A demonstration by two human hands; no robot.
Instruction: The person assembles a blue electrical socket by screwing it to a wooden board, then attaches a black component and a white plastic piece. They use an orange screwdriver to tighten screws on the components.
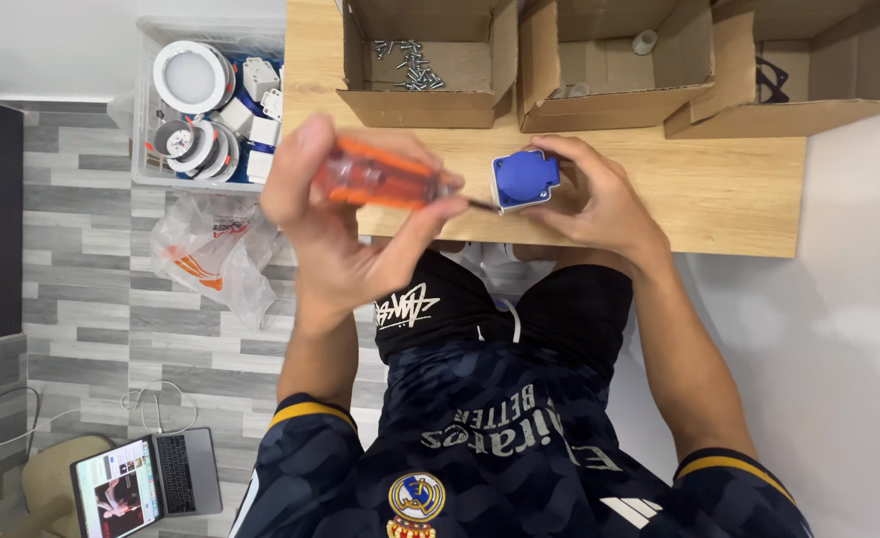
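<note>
Left hand point(345, 224) raised and curled shut; right hand point(589, 194) cupped, fingers bent, both forearms extended.

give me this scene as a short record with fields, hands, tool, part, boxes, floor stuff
left hand: left hand grips an orange-handled screwdriver
right hand: right hand holds a blue and white socket housing at the wooden table edge
tool tip: shaft points at the housing
boxes: three open cardboard boxes; the left box holds loose screws
floor: clear bin of white round fittings, plastic bag, open laptop
</note>
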